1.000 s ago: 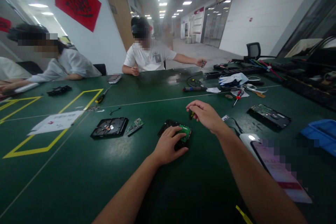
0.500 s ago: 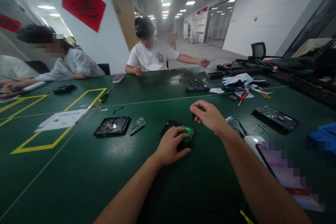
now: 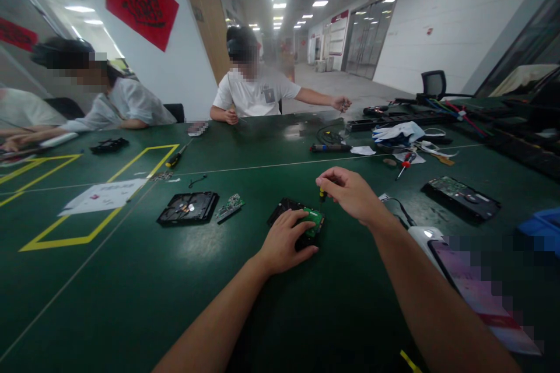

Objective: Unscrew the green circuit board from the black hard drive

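Note:
A black hard drive (image 3: 284,207) with a green circuit board (image 3: 314,220) lies on the table in front of me. My left hand (image 3: 286,239) rests across it, fingers over the top and thumb along the near side, hiding much of the drive. Pinched in my right hand (image 3: 345,189) is a small screwdriver (image 3: 322,193) with a yellow and black handle. It stands nearly upright at the board's right end; whether its tip touches a screw is too small to tell.
To the left lie another hard drive (image 3: 188,208) and a loose circuit board (image 3: 230,208). A further hard drive (image 3: 461,198), a red-handled screwdriver (image 3: 406,163) and a phone (image 3: 472,291) are on the right. A person (image 3: 256,90) sits opposite.
More of the screwdriver's yellow handle shows below my right fingers. My left hand and the hard drive stay in place; the whole view has shifted slightly.

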Motion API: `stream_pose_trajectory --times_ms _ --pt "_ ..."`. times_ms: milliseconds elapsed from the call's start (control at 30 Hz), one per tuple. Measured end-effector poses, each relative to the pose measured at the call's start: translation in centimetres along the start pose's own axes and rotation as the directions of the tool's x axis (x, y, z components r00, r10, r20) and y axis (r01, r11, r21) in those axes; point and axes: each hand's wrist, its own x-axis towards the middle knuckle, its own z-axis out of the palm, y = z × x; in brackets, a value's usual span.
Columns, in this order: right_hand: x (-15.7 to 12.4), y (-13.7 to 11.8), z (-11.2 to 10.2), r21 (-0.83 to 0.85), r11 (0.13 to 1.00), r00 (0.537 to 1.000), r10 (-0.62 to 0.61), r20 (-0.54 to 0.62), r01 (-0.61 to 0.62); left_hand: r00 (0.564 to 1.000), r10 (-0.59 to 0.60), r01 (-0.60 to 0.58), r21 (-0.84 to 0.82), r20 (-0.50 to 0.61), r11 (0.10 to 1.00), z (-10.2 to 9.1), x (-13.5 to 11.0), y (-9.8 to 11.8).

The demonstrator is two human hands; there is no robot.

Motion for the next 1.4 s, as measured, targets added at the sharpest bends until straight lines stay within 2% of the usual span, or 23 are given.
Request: stream_pose_trajectory --times_ms 133,233,367,467,667,1000,1167,1300,1400 --pt "-0.25 -0.40 -0.19 -0.048 0.999 0.999 -0.009 0.039 0.011 1.000 0.002 -0.002 -0.005 0.002 1.000 -0.09 0.02 0.03" --pt "-0.27 -0.28 -0.23 0.006 1.000 0.998 0.014 0.067 -0.015 1.000 0.003 -0.003 -0.006 -0.001 1.000 -0.07 0.03 -0.02" --pt "-0.09 0.21 -0.08 0.033 0.999 0.999 0.035 0.024 -0.036 1.000 0.001 -0.001 0.000 0.003 1.000 0.02 0.01 -0.13" --pt "-0.05 0.17 -0.05 -0.005 0.999 0.999 0.043 0.000 -0.043 1.000 0.003 -0.003 0.000 0.006 1.000 0.03 0.00 -0.14" --pt "-0.17 -0.22 -0.38 -0.121 0.993 0.999 -0.010 0.033 0.014 1.000 0.000 0.000 0.001 0.005 1.000 -0.03 -0.02 -0.06" --pt "0.13 -0.07 -0.18 0.013 0.995 0.995 0.094 0.035 -0.095 1.000 0.012 -0.012 -0.001 0.000 1.000 -0.18 0.02 -0.01" --pt "0.05 -0.11 -0.33 -0.031 0.999 0.998 0.028 0.064 -0.026 1.000 0.002 -0.002 0.000 -0.001 1.000 -0.41 0.15 0.21" --pt "0.17 0.26 -0.47 -0.081 0.997 1.000 -0.006 -0.027 0.004 1.000 0.008 -0.008 -0.004 0.010 1.000 -0.51 0.20 0.23" --pt "0.19 0.06 -0.59 -0.153 0.988 0.999 -0.026 -0.039 0.020 1.000 0.012 -0.012 -0.015 0.008 1.000 -0.41 0.22 0.08"
